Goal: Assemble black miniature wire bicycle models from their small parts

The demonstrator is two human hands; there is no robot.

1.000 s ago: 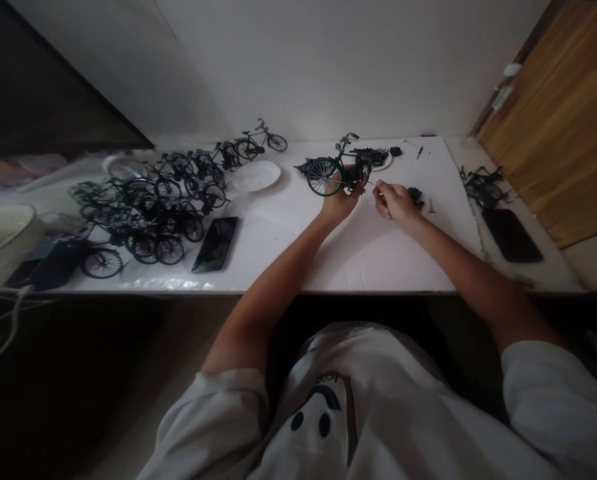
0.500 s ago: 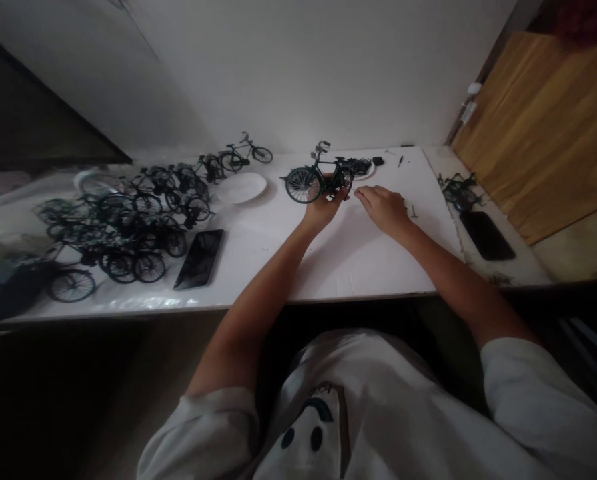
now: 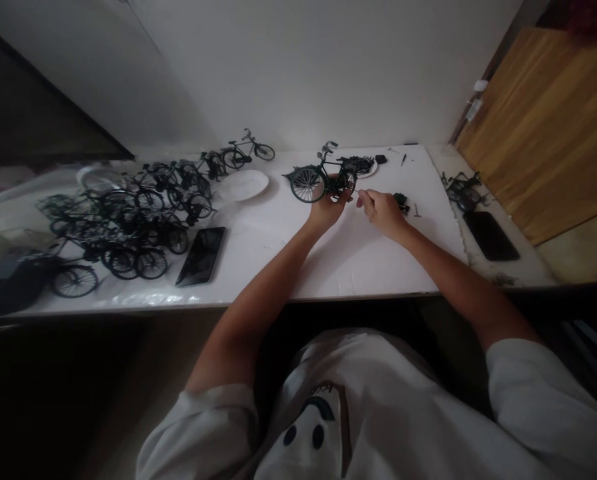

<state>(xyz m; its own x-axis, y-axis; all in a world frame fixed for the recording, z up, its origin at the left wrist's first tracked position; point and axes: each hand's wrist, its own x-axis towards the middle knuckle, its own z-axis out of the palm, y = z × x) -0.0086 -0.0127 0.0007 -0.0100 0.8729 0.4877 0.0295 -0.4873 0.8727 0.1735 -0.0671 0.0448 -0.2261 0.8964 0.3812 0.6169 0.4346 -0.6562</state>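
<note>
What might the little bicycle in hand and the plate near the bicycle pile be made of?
Held bicycle: perhaps painted metal or plastic, given its slender, dark look; gloss unclear. Plate: perhaps ceramic or plastic, from its smooth white surface.

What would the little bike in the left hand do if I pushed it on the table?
The little bike would probably roll, having two round wheels. It might tip easily, since those wheels look thin. Its fine spokes may bend if squeezed hard.

Dark phone on white tabletop, left; second phone right, near wooden panel.
</note>
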